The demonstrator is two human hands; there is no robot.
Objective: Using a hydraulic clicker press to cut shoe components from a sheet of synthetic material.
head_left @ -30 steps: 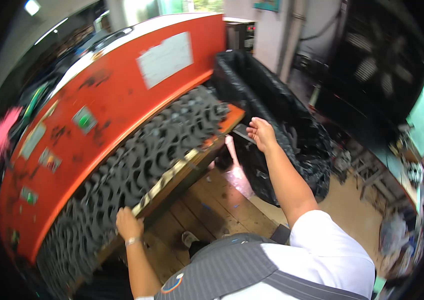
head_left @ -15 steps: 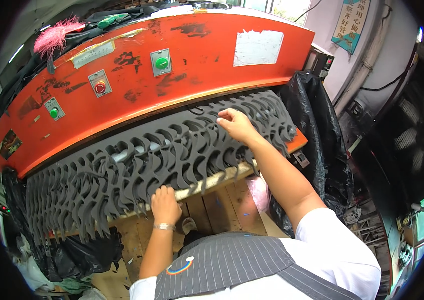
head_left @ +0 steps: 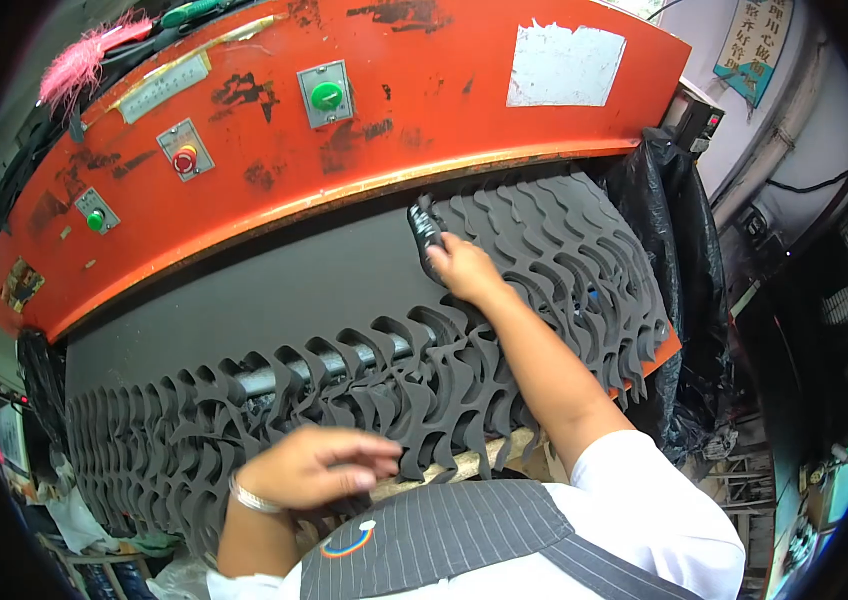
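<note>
My right hand (head_left: 466, 268) is closed on the near end of a black curved die-like piece (head_left: 425, 232) with pale marks, which rests on the dark grey foam sheet (head_left: 244, 285). To its right and nearer me, the sheet is cut into a web (head_left: 534, 240) with rows of crescent-shaped holes. Above the web's near edge hovers my left hand (head_left: 319, 465), fingers stretched out and nothing held. Beneath the web a shiny grey roller or bar (head_left: 329, 362) partly shows.
Behind the sheet rises a red machine front (head_left: 444, 110) with green knobs (head_left: 327, 96) and a red button (head_left: 185, 158). Black plastic sheeting (head_left: 679, 230) hangs at the right. A pale wooden edge (head_left: 454, 467) lies close to my body.
My left hand has come off the near edge and opened. The right hand now grips the black curved piece. More uncut foam sheet shows at the back, and the view has moved closer.
</note>
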